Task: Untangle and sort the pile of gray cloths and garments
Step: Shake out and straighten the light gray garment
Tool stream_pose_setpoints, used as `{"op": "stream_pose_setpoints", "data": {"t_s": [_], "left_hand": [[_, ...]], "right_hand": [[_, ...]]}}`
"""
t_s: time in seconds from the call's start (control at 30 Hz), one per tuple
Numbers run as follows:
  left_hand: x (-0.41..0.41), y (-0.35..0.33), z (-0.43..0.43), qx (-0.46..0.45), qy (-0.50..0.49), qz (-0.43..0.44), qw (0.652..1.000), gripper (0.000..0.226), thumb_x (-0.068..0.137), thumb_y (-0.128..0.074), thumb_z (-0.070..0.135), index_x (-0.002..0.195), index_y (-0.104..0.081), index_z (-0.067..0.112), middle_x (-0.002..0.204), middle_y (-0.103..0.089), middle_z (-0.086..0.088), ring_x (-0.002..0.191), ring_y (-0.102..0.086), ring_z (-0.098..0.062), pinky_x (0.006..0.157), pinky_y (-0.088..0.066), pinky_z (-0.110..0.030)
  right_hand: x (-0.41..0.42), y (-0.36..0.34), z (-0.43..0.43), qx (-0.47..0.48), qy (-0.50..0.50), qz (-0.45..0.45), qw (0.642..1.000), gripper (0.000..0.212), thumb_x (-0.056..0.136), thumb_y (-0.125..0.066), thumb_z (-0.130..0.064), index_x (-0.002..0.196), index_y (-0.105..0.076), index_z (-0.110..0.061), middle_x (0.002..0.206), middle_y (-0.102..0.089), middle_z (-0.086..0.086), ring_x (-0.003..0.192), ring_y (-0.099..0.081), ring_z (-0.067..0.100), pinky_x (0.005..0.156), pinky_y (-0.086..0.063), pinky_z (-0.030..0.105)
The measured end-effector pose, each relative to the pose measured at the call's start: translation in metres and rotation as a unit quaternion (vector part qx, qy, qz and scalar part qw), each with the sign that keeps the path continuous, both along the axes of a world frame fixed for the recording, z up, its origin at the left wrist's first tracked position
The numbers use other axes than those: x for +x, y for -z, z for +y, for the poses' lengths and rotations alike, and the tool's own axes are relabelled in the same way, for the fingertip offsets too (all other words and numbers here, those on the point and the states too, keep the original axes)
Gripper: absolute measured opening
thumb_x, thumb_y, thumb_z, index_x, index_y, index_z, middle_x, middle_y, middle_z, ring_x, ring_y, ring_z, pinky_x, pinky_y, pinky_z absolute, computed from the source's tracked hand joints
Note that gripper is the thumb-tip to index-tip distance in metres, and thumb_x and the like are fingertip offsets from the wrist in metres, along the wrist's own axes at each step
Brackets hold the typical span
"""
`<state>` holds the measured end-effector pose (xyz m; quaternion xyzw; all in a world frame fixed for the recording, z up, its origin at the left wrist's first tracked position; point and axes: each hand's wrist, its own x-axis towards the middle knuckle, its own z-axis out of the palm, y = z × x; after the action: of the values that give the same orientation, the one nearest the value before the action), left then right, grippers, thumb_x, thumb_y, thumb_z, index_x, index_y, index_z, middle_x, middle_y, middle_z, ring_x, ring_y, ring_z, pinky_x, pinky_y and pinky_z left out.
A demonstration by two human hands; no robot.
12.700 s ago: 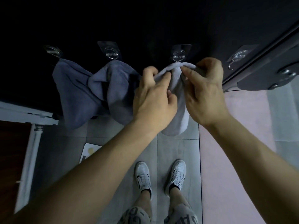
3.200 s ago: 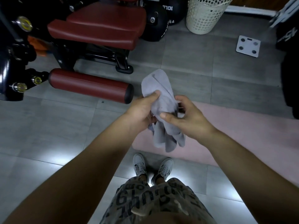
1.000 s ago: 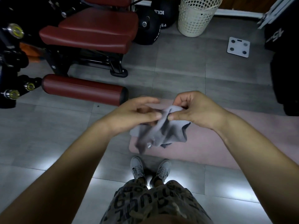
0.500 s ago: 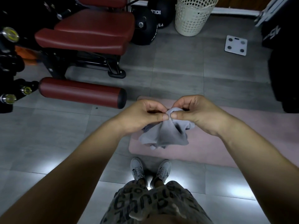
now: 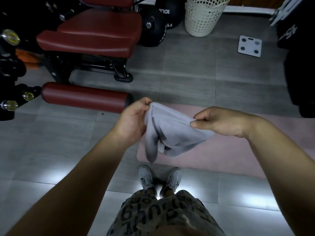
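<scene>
While cloth [image 5: 172, 132] hangs mid-air over pink mat [image 5: 238, 150], left hand [image 5: 134, 120] and right hand [image 5: 219, 121] pinch top edge, spread apart. Risk: thin pinch slips, cloth drops, bunches up.

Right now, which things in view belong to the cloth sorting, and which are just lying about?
In the job: gray cloth; left hand, pinching its upper corner; right hand, pinching the opposite edge.

Lying about: white basket, bathroom scale, red bench, red roller pad, pink mat.
</scene>
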<state>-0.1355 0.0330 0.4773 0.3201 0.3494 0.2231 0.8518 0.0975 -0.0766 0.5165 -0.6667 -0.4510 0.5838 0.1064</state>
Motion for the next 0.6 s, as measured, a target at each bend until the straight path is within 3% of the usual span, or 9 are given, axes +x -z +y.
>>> {"op": "stream_pose_setpoints", "data": {"t_s": [0.07,0.13,0.2,0.3,0.4,0.47,0.53,0.6], "left_hand": [[-0.005,0.002,0.000,-0.014,-0.038,-0.010,0.999,0.007,0.071,-0.043,0.012,0.077,-0.047,0.012,0.063,-0.057,-0.001,0.060,-0.055,-0.017,0.058,-0.047,-0.027],[-0.011,0.003,0.005,0.034,-0.016,0.048,0.998,0.008,0.070,-0.045,0.014,0.076,-0.049,0.011,0.063,-0.054,-0.002,0.061,-0.053,-0.016,0.060,-0.044,-0.028],[-0.013,0.001,0.007,0.124,0.062,0.126,0.982,0.012,0.076,-0.051,0.020,0.079,-0.055,0.010,0.067,-0.053,-0.002,0.064,-0.052,-0.014,0.062,-0.042,-0.028],[-0.008,-0.007,0.005,0.234,0.195,0.169,0.938,0.042,0.086,-0.059,0.041,0.096,-0.064,0.000,0.077,-0.059,-0.006,0.073,-0.056,-0.013,0.070,-0.046,-0.025],[0.002,-0.016,-0.001,0.282,0.274,0.170,0.904,0.039,0.083,-0.070,0.040,0.108,-0.069,0.009,0.096,-0.069,-0.009,0.090,-0.064,-0.016,0.080,-0.052,-0.033],[0.008,-0.020,-0.005,0.236,0.275,0.155,0.919,0.036,0.087,-0.070,0.040,0.105,-0.066,0.009,0.099,-0.069,-0.011,0.091,-0.066,-0.019,0.080,-0.053,-0.038],[0.014,-0.022,-0.007,0.088,0.241,0.110,0.960,0.046,0.094,-0.057,0.053,0.111,-0.061,0.010,0.096,-0.069,-0.007,0.082,-0.069,-0.016,0.071,-0.056,-0.033],[0.020,-0.022,-0.008,-0.006,0.221,0.089,0.971,0.061,0.095,-0.044,0.058,0.122,-0.057,0.005,0.096,-0.070,-0.010,0.074,-0.068,-0.017,0.064,-0.055,-0.030]], "right_hand": [[-0.001,0.003,0.003,0.019,-0.008,-0.016,1.000,0.029,0.098,-0.063,-0.033,0.082,-0.070,-0.011,0.067,-0.057,-0.010,0.064,-0.049,0.006,0.068,-0.040,0.024],[-0.005,0.001,0.006,0.060,0.049,0.013,0.997,0.018,0.095,-0.069,-0.022,0.079,-0.073,-0.014,0.067,-0.066,-0.013,0.062,-0.057,0.001,0.065,-0.045,0.017],[-0.008,0.000,0.009,0.099,0.102,0.063,0.988,0.010,0.088,-0.074,-0.015,0.079,-0.077,-0.018,0.077,-0.076,-0.003,0.072,-0.068,0.007,0.068,-0.052,0.019],[-0.013,-0.001,0.012,0.146,0.143,0.110,0.973,0.011,0.082,-0.078,-0.010,0.078,-0.079,-0.020,0.086,-0.078,0.009,0.080,-0.072,0.018,0.076,-0.057,0.031],[-0.020,-0.003,0.016,0.176,0.166,0.121,0.963,0.009,0.081,-0.079,-0.002,0.080,-0.075,-0.011,0.086,-0.076,0.016,0.076,-0.068,0.025,0.074,-0.054,0.037],[-0.024,-0.005,0.016,0.196,0.176,0.143,0.954,0.016,0.080,-0.077,0.005,0.078,-0.071,-0.010,0.078,-0.074,0.010,0.071,-0.065,0.021,0.067,-0.054,0.032],[-0.025,-0.006,0.014,0.201,0.176,0.158,0.951,0.023,0.080,-0.073,0.012,0.077,-0.070,-0.011,0.079,-0.073,0.008,0.072,-0.065,0.019,0.068,-0.054,0.029],[-0.025,-0.006,0.011,0.193,0.161,0.170,0.953,0.024,0.081,-0.072,0.012,0.079,-0.072,-0.012,0.082,-0.074,0.008,0.075,-0.068,0.017,0.070,-0.055,0.026]]}}
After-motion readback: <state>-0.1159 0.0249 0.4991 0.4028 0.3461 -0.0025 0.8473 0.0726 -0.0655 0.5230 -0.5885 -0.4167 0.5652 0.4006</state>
